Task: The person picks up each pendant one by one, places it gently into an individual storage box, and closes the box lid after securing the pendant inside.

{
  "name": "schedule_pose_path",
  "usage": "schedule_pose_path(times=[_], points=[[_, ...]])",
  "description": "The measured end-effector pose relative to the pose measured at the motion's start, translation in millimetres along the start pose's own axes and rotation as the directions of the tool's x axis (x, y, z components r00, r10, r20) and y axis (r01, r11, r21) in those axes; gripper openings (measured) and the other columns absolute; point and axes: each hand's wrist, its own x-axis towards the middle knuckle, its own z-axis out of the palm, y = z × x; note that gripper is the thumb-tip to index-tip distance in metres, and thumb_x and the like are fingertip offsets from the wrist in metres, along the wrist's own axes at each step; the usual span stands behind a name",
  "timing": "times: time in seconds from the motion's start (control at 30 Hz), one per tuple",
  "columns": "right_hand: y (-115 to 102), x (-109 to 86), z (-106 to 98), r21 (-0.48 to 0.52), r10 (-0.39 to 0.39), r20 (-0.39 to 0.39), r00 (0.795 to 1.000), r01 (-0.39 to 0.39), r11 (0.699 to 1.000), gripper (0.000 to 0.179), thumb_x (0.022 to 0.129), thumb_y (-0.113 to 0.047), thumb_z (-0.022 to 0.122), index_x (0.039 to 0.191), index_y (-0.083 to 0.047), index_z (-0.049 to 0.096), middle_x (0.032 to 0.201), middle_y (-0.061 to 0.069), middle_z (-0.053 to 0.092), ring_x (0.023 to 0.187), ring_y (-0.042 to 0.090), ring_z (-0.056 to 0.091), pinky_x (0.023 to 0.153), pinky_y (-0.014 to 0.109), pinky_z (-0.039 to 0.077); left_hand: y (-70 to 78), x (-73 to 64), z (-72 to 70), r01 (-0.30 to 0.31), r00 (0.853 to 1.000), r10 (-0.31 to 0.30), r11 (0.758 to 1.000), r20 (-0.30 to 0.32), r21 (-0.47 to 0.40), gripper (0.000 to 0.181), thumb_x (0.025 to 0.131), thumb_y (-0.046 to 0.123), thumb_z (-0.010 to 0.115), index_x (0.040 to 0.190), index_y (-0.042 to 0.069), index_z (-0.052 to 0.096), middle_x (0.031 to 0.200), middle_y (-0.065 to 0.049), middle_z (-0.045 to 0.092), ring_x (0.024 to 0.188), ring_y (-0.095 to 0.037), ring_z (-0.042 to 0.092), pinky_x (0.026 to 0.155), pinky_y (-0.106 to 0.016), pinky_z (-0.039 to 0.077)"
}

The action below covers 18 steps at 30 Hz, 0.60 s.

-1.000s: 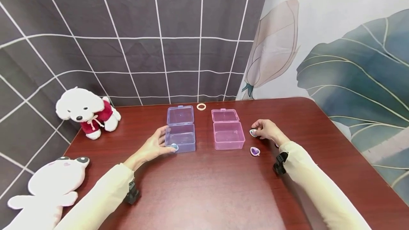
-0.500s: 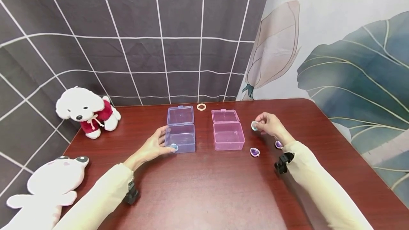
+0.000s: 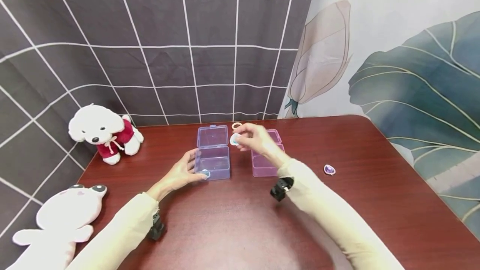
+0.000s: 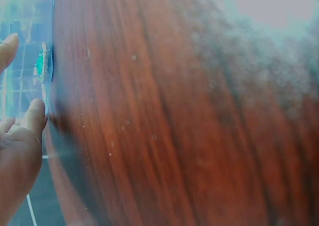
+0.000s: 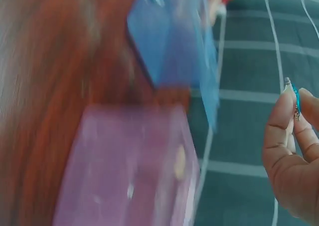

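My left hand (image 3: 181, 173) holds the left side of a blue see-through plastic box (image 3: 221, 173), thumb at its front corner and fingers along its side. The box's lid (image 3: 212, 136) is up. Through the front left corner shows a blue-green gem with a beaded rim (image 3: 205, 173), also visible in the left wrist view. My right hand (image 3: 258, 138) pinches a light blue gem charm (image 3: 234, 139) with a beaded edge between thumb and fingertips, raised just right of the blue lid. Edge-on, the charm (image 5: 297, 100) shows in the right wrist view.
An open pink plastic box (image 3: 264, 171) is partly covered by my right hand. A purple gem (image 3: 329, 170) lies to the right, a cream ring (image 3: 236, 126) behind the boxes. Two plush toys, a dog (image 3: 97, 126) and a big-eyed white one (image 3: 67, 209), are at left.
My right hand has lifted the light blue gem charm and carried it left, across the pink box to beside the blue one. Its forearm now hides one purple gem. My left hand stays put.
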Motion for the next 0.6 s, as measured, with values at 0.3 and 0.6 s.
schedule_pose_path(times=[0.3, 0.6], points=[[17, 16.6, 68, 0.010, 0.086, 0.088, 0.992, -0.087, 0.996, 0.022, 0.083, 0.009, 0.061, 0.104, 0.012, 0.060, 0.081, 0.022, 0.067, 0.058, 0.011, 0.063, 0.062, 0.032, 0.061, -0.4, -0.2, 4.4, 0.021, 1.000, -0.021, 1.000, 0.019, -0.004, 0.090, 0.077, 0.002, 0.074, 0.143, -0.005, 0.015, 0.149, -0.028, 0.020, 0.137, -0.042, 0.027, 0.108, -0.046, 0.035], [16, 27.4, 88, -0.111, 0.157, 0.118, 0.981, -0.144, 0.983, 0.022, 0.078, 0.014, 0.057, 0.100, 0.011, 0.062, 0.066, 0.008, 0.058, 0.056, 0.012, 0.062, 0.059, 0.028, 0.060, -0.5, 0.0, 1.4, -0.001, 1.000, 0.001, 1.000, 0.012, 0.004, 0.089, 0.076, 0.002, 0.075, 0.143, -0.004, 0.016, 0.148, -0.029, 0.022, 0.136, -0.042, 0.028, 0.107, -0.047, 0.035]])
